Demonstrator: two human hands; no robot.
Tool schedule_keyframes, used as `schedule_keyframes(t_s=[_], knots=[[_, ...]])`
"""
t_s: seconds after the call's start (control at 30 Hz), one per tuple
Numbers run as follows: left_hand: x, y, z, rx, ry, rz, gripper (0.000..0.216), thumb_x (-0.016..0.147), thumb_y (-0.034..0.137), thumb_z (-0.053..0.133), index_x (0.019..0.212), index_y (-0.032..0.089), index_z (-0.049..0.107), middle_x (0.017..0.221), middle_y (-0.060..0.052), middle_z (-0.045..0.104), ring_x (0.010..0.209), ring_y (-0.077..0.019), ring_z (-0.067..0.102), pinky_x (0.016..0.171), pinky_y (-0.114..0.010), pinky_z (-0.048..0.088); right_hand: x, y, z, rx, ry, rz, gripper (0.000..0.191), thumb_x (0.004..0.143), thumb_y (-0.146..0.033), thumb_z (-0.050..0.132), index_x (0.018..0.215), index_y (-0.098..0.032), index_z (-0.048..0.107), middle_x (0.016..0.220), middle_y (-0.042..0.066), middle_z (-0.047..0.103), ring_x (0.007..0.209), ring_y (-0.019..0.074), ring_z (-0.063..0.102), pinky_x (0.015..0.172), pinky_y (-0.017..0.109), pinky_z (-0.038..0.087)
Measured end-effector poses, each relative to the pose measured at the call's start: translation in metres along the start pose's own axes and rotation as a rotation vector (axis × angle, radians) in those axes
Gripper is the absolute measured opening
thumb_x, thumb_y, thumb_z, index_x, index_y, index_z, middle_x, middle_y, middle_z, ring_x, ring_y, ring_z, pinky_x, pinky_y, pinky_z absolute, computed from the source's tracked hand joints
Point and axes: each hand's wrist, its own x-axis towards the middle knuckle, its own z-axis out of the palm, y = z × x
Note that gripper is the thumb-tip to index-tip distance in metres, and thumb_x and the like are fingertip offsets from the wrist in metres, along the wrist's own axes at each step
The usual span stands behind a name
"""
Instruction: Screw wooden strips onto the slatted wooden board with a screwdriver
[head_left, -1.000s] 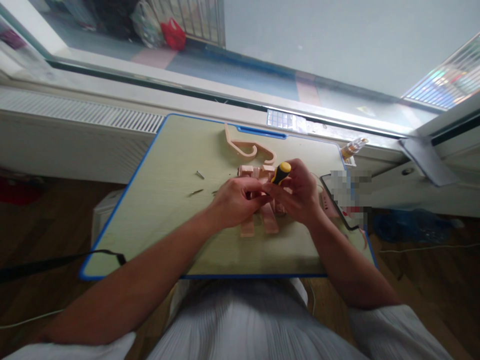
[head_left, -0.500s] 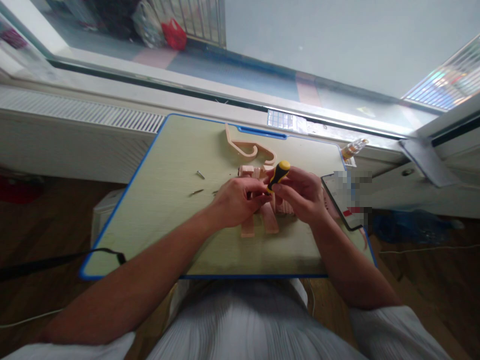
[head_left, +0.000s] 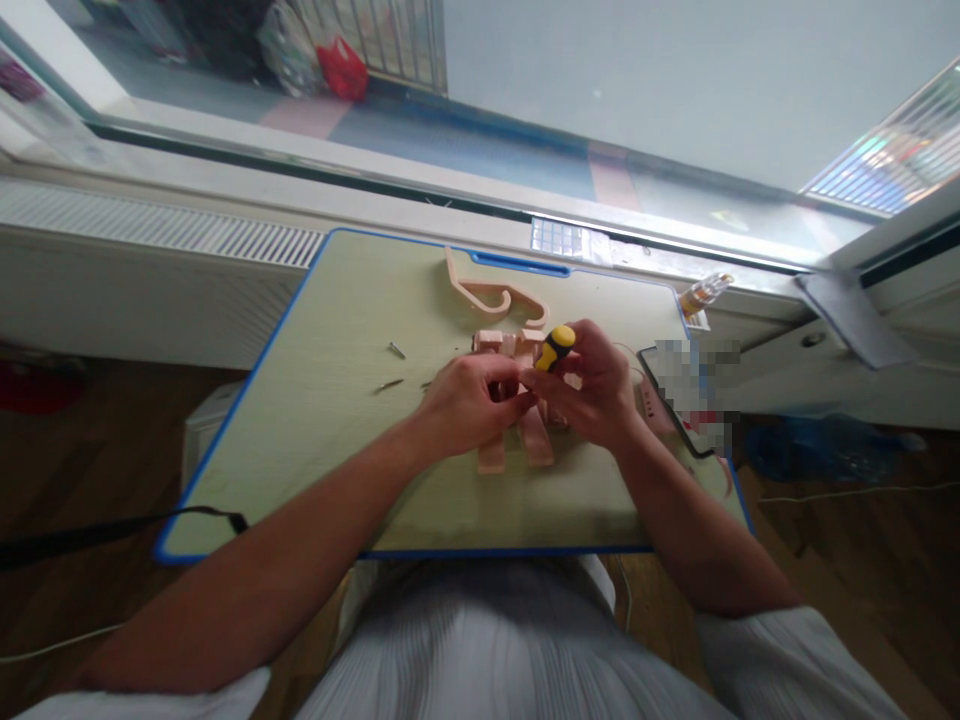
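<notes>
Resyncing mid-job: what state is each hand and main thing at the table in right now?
Left hand: fingertips close together over the wooden parts; grip hidden.
Right hand: closed on the screwdriver handle.
Screwdriver: held, handle tilted; tip hidden.
Wooden parts: beneath the hands, partly covered.
Curled wooden pieces: lying near the far edge, unheld.
Small metal pieces: lying loose on the table.
Dark-edged device: pixelated, screen state unclear.

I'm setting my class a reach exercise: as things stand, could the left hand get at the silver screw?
Probably yes: the silver screw lies on the table with nothing visible blocking the way from the left hand, though that hand is occupied beside the screwdriver.
</notes>
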Motion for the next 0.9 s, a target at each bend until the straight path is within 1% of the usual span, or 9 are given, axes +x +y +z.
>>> schedule_keyframes(t_s=[0.13, 0.23, 0.3, 0.37, 0.47, 0.53, 0.6, 0.73, 0.9], knots=[[0.0, 0.001, 0.0, -0.037, 0.021, 0.001, 0.029, 0.091, 0.04, 0.079, 0.075, 0.017, 0.073, 0.067, 0.003, 0.062, 0.062, -0.0108, 0.051, 0.059, -0.025, 0.037, 0.0, 0.007, 0.001, -0.01, 0.016, 0.012, 0.042, 0.084, -0.043, 0.095, 0.106, -0.028, 0.062, 0.081, -0.006, 0.063, 0.066, 0.0111, 0.06, 0.058, 0.025, 0.054], [-0.001, 0.002, -0.001, -0.056, 0.011, 0.008, 0.024, 0.092, 0.035, 0.076, 0.078, 0.016, 0.077, 0.07, 0.002, 0.066, 0.064, -0.0115, 0.054, 0.061, -0.025, 0.04, 0.001, 0.004, 0.001, -0.019, 0.023, 0.009, 0.041, 0.083, -0.043, 0.095, 0.105, -0.028, 0.064, 0.081, -0.006, 0.064, 0.065, 0.011, 0.06, 0.056, 0.025, 0.052], [-0.001, 0.002, -0.001, -0.052, 0.007, -0.001, 0.023, 0.093, 0.035, 0.076, 0.081, 0.017, 0.08, 0.071, 0.0, 0.068, 0.066, -0.0126, 0.056, 0.062, -0.025, 0.041, 0.001, -0.002, -0.001, -0.005, 0.01, 0.008, 0.039, 0.083, -0.042, 0.096, 0.107, -0.027, 0.068, 0.085, -0.004, 0.067, 0.066, 0.0121, 0.061, 0.056, 0.027, 0.051], [0.0, 0.001, -0.001, -0.046, 0.002, -0.025, 0.021, 0.092, 0.036, 0.077, 0.086, 0.018, 0.085, 0.074, -0.001, 0.072, 0.067, -0.0137, 0.059, 0.064, -0.026, 0.043, 0.002, -0.009, -0.003, 0.038, -0.016, 0.037, 0.039, 0.084, -0.043, 0.095, 0.113, -0.026, 0.073, 0.092, 0.0, 0.072, 0.069, 0.0135, 0.063, 0.056, 0.029, 0.052], [0.001, -0.001, -0.001, -0.06, -0.011, -0.038, 0.018, 0.091, 0.034, 0.078, 0.095, 0.02, 0.089, 0.081, -0.002, 0.078, 0.071, -0.0157, 0.063, 0.067, -0.028, 0.046, 0.001, -0.016, -0.007, 0.121, -0.04, 0.111, 0.044, 0.087, -0.043, 0.092, 0.124, -0.024, 0.077, 0.101, 0.004, 0.077, 0.07, 0.0142, 0.066, 0.054, 0.028, 0.053], [0.001, -0.002, -0.001, -0.072, -0.019, -0.023, 0.018, 0.091, 0.033, 0.078, 0.096, 0.02, 0.089, 0.082, -0.002, 0.079, 0.072, -0.0161, 0.064, 0.068, -0.028, 0.047, 0.001, -0.015, -0.008, 0.155, -0.053, 0.123, 0.04, 0.089, -0.041, 0.091, 0.123, -0.022, 0.079, 0.098, 0.004, 0.078, 0.068, 0.0142, 0.068, 0.054, 0.027, 0.054], [0.002, -0.002, -0.002, -0.062, -0.02, -0.014, 0.016, 0.09, 0.032, 0.078, 0.095, 0.02, 0.088, 0.079, -0.002, 0.078, 0.07, -0.0156, 0.063, 0.066, -0.028, 0.046, 0.002, -0.012, -0.007, 0.184, -0.064, 0.107, 0.036, 0.089, -0.039, 0.091, 0.118, -0.021, 0.081, 0.094, 0.003, 0.078, 0.067, 0.014, 0.068, 0.057, 0.028, 0.057], [0.001, -0.001, -0.003, -0.04, -0.023, -0.02, 0.018, 0.091, 0.034, 0.077, 0.09, 0.019, 0.087, 0.077, -0.002, 0.076, 0.068, -0.0147, 0.061, 0.064, -0.026, 0.044, 0.002, -0.008, -0.004, 0.183, -0.039, 0.075, 0.041, 0.082, -0.041, 0.097, 0.112, -0.023, 0.076, 0.097, 0.002, 0.076, 0.071, 0.0134, 0.069, 0.069, 0.031, 0.064], [0.001, 0.003, -0.004, -0.037, -0.024, 0.001, 0.021, 0.092, 0.035, 0.077, 0.082, 0.017, 0.084, 0.074, -0.001, 0.073, 0.066, -0.0129, 0.059, 0.063, -0.025, 0.043, 0.002, -0.008, -0.001, 0.16, -0.039, 0.025, 0.042, 0.083, -0.037, 0.098, 0.108, -0.025, 0.067, 0.095, -0.002, 0.07, 0.069, 0.0106, 0.065, 0.062, 0.026, 0.058]])
